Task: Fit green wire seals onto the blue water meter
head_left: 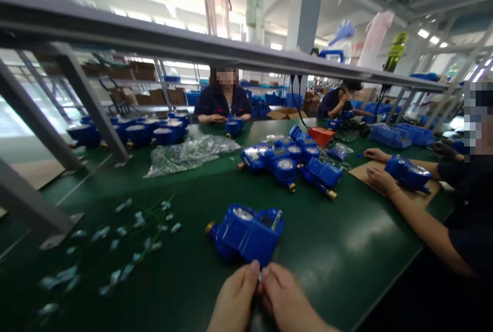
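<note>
Head view: my left hand (235, 298) and right hand (287, 298), fingertips closed, pinch a small piece (260, 277) at bottom centre, just below the meter (246, 234).

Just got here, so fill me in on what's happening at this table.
The left hand and right hand meet at a small pale piece, beside the near edge of a blue meter lying on the green table. More pale clips lie scattered to the left, and a cluster of blue meters sits farther back. A co-worker at right has both hands near another meter on a brown board.
</note>
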The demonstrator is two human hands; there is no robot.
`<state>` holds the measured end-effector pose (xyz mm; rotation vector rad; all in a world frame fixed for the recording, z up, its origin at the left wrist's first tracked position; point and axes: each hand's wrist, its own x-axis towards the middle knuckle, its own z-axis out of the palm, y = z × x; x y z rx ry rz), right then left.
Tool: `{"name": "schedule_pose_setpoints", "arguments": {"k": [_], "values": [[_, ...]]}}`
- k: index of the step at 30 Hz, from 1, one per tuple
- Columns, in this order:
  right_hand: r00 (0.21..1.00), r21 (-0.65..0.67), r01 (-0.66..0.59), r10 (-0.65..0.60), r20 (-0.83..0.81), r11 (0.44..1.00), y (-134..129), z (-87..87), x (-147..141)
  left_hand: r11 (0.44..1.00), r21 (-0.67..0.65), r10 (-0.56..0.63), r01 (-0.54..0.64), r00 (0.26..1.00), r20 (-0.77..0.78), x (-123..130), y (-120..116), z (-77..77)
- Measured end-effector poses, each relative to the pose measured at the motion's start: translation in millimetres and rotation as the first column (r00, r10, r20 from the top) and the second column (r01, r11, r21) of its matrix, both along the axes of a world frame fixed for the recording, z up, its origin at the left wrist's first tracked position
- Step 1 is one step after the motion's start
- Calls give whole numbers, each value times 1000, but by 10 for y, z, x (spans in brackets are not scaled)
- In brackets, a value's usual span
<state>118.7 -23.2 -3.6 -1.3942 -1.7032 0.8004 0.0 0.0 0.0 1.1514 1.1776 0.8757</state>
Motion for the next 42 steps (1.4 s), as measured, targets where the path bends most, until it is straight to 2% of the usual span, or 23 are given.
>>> {"name": "schedule_pose_setpoints", "arguments": {"k": [2,5,12,14,16,19,22,26,30,31,33,35,36,37,39,41,42], "values": [[999,-71,32,-31,13,997,-65,-18,95,997,-61,-38,44,994,99,29,-5,-11],[997,-73,54,-50,50,996,-112,-18,272,991,-134,4,13,992,125,49,-6,-21],[990,-61,132,-128,66,989,-122,-77,583,992,-122,51,-40,995,87,68,-2,-22],[989,1,111,-111,103,994,-147,-101,577,993,-111,43,-36,997,59,71,0,-30],[980,128,51,-74,184,990,-172,-121,518,996,-89,18,-16,999,27,72,-2,-39],[942,329,-56,-60,331,943,-177,-141,383,999,-35,-18,17,1000,-25,70,-17,-36],[898,449,-97,-117,425,888,-150,-168,274,999,26,-34,36,997,-64,68,-58,-15],[882,536,-132,-148,447,834,-132,-245,220,993,104,-48,61,991,-127,80,-125,-23],[933,506,-179,-17,359,844,-149,-308,319,977,192,-45,98,964,-263,40,-174,-13],[946,504,-152,-22,322,850,-140,-314,375,969,224,-27,102,948,-316,0,-179,16],[962,521,-12,-132,239,854,-77,-320,511,947,308,53,93,900,-433,-139,-163,109],[955,489,138,-246,164,861,56,-324,655,909,413,199,52,817,-541,-368,-103,220],[962,423,163,-239,133,891,145,-327,718,885,466,287,23,761,-582,-513,-54,267],[979,326,143,-182,94,935,243,-330,771,857,515,374,-6,695,-614,-673,5,300],[999,100,-5,9,-36,995,435,-333,839,807,589,508,-43,558,-656,-1015,142,309],[960,-55,-193,177,-217,980,577,-327,851,779,626,569,-30,452,-687,-1343,279,247],[932,-88,-257,222,-288,963,615,-317,835,775,632,577,-7,415,-703,-1487,338,199]]}}
